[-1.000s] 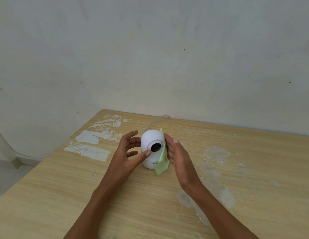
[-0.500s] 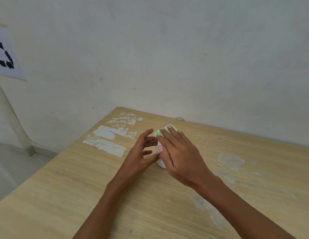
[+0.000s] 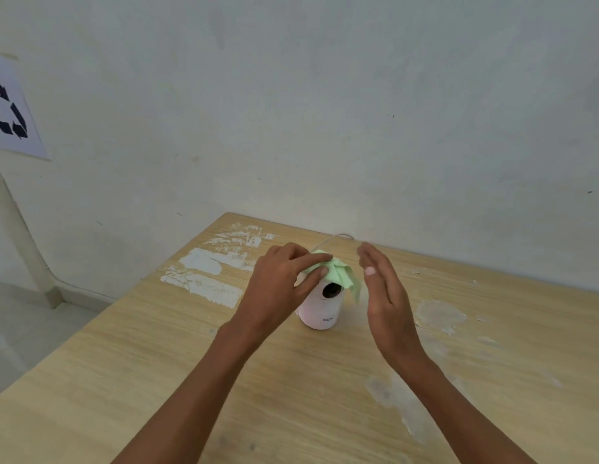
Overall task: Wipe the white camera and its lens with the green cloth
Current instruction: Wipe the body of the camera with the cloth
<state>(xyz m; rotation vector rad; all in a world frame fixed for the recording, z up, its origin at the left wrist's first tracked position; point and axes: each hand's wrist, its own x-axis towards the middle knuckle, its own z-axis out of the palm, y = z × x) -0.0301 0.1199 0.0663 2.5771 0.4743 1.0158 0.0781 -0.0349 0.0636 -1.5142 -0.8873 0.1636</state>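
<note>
The white camera (image 3: 319, 309) stands upright on the wooden table (image 3: 291, 396), its dark lens (image 3: 330, 290) facing me. The green cloth (image 3: 341, 274) is draped over the camera's top and hangs down its right side. My left hand (image 3: 278, 289) pinches the cloth against the top of the camera with thumb and fingers. My right hand (image 3: 385, 293) hovers just right of the camera, palm turned toward it, fingers straight and holding nothing.
A thin white cable (image 3: 334, 238) runs from behind the camera to the wall. Patches of worn white paint (image 3: 204, 272) mark the table's far left corner. A paper sheet with a recycling sign (image 3: 10, 108) hangs on the left wall.
My right hand has let go of the cloth and drawn away to the right. My left hand has moved up onto the camera's top and taken hold of the cloth. The lens is uncovered again.
</note>
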